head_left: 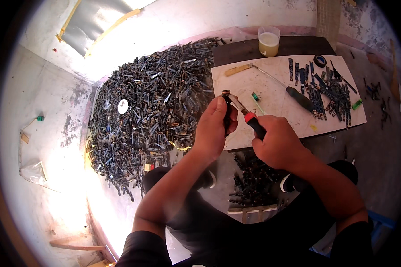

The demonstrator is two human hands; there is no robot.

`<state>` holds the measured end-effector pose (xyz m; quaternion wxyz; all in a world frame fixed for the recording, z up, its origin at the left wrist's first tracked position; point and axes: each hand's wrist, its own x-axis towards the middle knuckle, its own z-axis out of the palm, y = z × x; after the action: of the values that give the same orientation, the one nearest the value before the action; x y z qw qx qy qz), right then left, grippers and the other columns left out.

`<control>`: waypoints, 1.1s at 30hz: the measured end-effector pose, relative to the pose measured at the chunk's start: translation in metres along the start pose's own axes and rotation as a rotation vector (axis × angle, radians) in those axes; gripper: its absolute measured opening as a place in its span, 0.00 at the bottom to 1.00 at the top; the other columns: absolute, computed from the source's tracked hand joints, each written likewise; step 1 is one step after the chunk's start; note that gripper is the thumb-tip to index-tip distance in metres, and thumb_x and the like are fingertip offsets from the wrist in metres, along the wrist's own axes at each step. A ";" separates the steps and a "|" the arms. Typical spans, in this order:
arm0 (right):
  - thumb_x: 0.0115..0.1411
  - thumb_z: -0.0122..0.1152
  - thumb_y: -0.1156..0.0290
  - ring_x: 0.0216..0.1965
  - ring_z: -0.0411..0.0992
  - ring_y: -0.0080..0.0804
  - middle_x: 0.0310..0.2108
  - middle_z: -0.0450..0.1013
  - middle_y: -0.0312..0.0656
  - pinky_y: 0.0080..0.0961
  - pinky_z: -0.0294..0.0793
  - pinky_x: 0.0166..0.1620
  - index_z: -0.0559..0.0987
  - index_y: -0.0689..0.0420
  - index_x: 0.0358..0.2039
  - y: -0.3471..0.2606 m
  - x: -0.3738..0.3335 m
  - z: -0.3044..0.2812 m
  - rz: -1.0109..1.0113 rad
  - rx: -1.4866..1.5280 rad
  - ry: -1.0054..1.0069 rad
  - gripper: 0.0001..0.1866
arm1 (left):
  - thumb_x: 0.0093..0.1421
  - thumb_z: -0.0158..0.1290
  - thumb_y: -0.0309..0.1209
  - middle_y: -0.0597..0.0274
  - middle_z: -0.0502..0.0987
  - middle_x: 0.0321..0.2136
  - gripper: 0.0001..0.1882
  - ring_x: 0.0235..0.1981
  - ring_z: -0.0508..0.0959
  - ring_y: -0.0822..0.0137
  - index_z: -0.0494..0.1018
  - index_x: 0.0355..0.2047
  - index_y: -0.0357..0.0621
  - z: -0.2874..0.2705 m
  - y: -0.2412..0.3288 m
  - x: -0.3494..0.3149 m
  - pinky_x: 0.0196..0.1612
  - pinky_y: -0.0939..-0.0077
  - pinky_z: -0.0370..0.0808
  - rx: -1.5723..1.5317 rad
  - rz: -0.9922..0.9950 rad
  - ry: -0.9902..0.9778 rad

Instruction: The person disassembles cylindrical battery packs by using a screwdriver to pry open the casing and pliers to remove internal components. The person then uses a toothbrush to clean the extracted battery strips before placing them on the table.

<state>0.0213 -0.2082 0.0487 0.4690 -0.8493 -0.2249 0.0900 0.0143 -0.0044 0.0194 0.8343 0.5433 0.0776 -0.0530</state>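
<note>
My left hand [210,129] is closed around a narrow dark piece [227,107] with a coppery, shiny top end, held upright above the near left part of a pale board [236,86]. In my right hand [276,141] is a hand tool [253,122] with a red-and-black handle and a metal front part. Its metal end reaches the upper part of the dark piece; whether it is a blade or jaws I cannot tell. Under the hands lie a small green part [255,96] and a thin pale green stick [259,107].
On the board lie a screwdriver [299,98], a wooden-handled tool [239,70], black tape [320,61] and several dark strips [338,98]. A cup of cloudy liquid [268,42] stands behind. Dark parts form a large pile [156,98] at left and a smaller heap [256,178] between my feet.
</note>
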 end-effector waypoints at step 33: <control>0.59 0.55 0.78 0.53 0.69 0.61 0.49 0.72 0.58 0.52 0.72 0.59 0.79 0.69 0.41 0.111 0.024 -0.017 0.080 -0.672 0.141 0.12 | 0.82 0.39 0.48 0.62 0.77 0.43 0.25 0.42 0.75 0.64 0.69 0.66 0.43 -0.021 0.014 0.001 0.45 0.66 0.73 -0.455 -0.223 -0.215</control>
<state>0.0814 -0.2609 -0.0342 0.1738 -0.9686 -0.1753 -0.0298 0.0167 0.0202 0.0234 0.9273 0.3213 0.0576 -0.1831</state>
